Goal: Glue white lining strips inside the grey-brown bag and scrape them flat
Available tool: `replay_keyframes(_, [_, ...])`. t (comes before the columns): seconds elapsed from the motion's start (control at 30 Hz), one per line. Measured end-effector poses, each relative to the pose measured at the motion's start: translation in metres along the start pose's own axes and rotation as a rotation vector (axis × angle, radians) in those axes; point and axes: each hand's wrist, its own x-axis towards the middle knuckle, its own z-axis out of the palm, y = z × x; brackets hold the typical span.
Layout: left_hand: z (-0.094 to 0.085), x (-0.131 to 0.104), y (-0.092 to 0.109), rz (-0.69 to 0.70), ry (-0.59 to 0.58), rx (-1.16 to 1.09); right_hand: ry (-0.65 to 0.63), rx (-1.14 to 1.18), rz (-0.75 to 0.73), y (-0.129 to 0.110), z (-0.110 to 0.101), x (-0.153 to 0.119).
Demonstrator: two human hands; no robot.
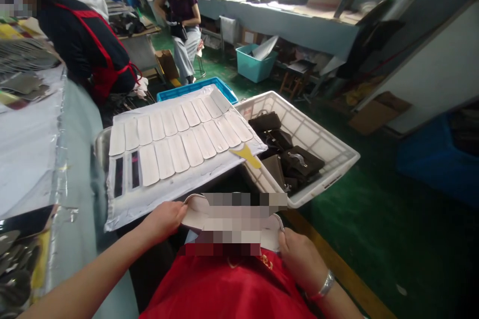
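Between my two hands a pale, round-ended panel [195, 217] is held up in front of my red apron; its middle is hidden by blurred blocks. My left hand [170, 217] pinches its left end, and my right hand [297, 254] grips the right end. Beyond them lies a white-covered board [129, 209] bearing two rows of similar pale panels [191, 147]. Two dark strips [119, 175] show at the board's left, near row. A yellow, fork-shaped flat piece [247, 154] rests on the board's right edge.
Right of the board stands a white plastic crate [331, 162] holding dark bags [301, 159]. Behind is a blue crate [220, 84]. A covered table [80, 144] runs along my left. One person [101, 50] sits at left, another [183, 10] farther back. A turquoise tub [254, 67] is on the floor.
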Motion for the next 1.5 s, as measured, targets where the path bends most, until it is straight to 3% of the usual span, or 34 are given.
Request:
replay_keyframes(0.2, [-0.009,-0.001,-0.004,-0.063,-0.107,-0.114,0.006,-0.064,-0.132,0.003,-0.003,-0.003])
replay_keyframes(0.37, [-0.02,-0.008,-0.014,-0.132,-0.33,-0.555,-0.028,-0.003,-0.037,0.002,-0.009,-0.001])
replay_keyframes(0.53, [-0.008,-0.003,-0.007,-0.111,-0.107,-0.179,-0.032,-0.153,-0.096,-0.002,-0.006,0.0])
replay_keyframes(0.73, [0.002,0.003,-0.001,-0.07,0.01,-0.099,-0.055,-0.234,-0.077,-0.01,-0.01,-0.003])
replay_keyframes(0.83, [-0.003,0.001,0.0,-0.077,-0.024,-0.154,-0.041,-0.227,-0.097,-0.01,-0.01,-0.005])
replay_keyframes(1.03, [-0.019,-0.007,-0.015,-0.123,-0.291,-0.531,0.02,0.04,-0.125,-0.001,-0.006,-0.01])
replay_keyframes(1.17, [-0.005,-0.009,-0.031,-0.136,-0.213,-0.836,0.018,0.114,-0.111,0.0,-0.007,-0.011])
replay_keyframes(1.3, [0.01,-0.012,-0.034,-0.096,-0.113,-0.76,-0.006,0.125,-0.061,0.0,-0.009,-0.009])
replay_keyframes(1.5, [0.007,-0.012,-0.017,-0.098,-0.055,-0.447,-0.021,0.034,-0.06,-0.001,-0.01,-0.004])
